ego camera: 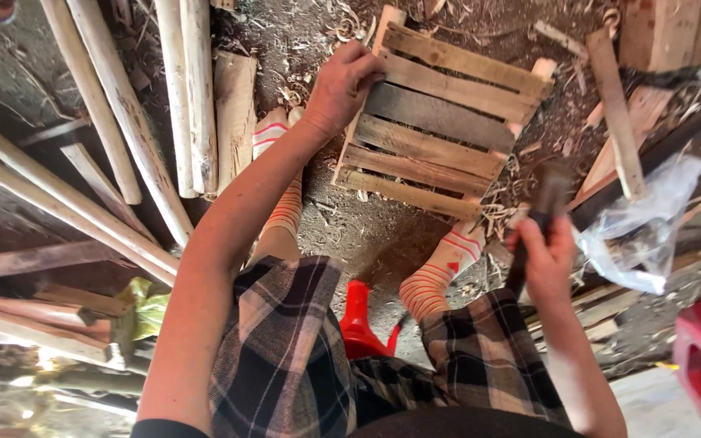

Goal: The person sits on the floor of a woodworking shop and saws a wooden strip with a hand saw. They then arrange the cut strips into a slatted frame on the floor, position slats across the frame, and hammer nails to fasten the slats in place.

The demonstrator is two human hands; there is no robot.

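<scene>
Left hand (342, 85) — fingers curled over the edge of the slatted wooden panel (440, 122), which lies on the floor (367, 227) by your feet | Right hand (547, 258) — closed round the hammer (541, 219), raised | Progress: six slats seated on the rails; whether all nails are driven cannot be told.
</scene>
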